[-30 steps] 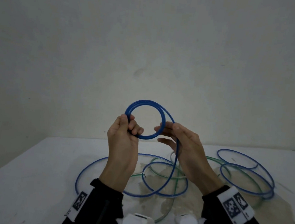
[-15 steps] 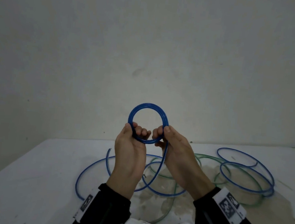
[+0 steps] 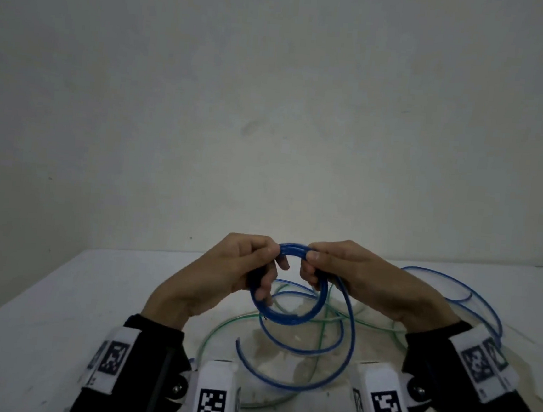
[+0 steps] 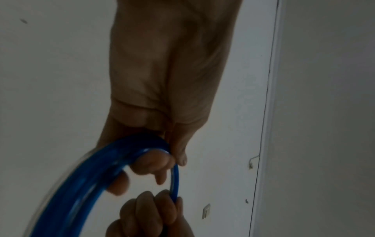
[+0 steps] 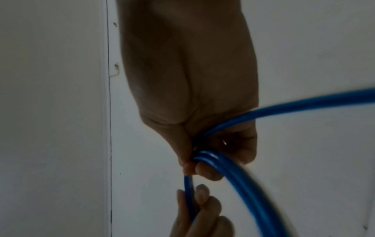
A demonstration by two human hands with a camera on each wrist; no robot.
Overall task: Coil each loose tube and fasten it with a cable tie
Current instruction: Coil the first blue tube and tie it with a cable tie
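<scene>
A blue tube [image 3: 283,317] is wound into a small coil of several turns, held in the air above the white table [image 3: 42,300]. My left hand [image 3: 241,269] grips the coil's left side, fingers curled round the strands [image 4: 113,160]. My right hand [image 3: 333,270] pinches the coil's upper right side [image 5: 205,156]. The tube's loose tail [image 3: 346,344] runs down from the right hand, loops low near the table and ends at a free tip [image 3: 238,340]. No cable tie is in view.
More loose tubes lie on the table beneath and beyond my hands: green ones [image 3: 220,329] in wide loops and blue loops [image 3: 453,287] at the right. A bare pale wall [image 3: 272,107] stands behind the table. The tabletop has stains near its front middle.
The hands have dropped lower and turned the coil from upright to tilted toward flat. More of the tube is wound in, and the loose loop below has shortened and lifted nearer.
</scene>
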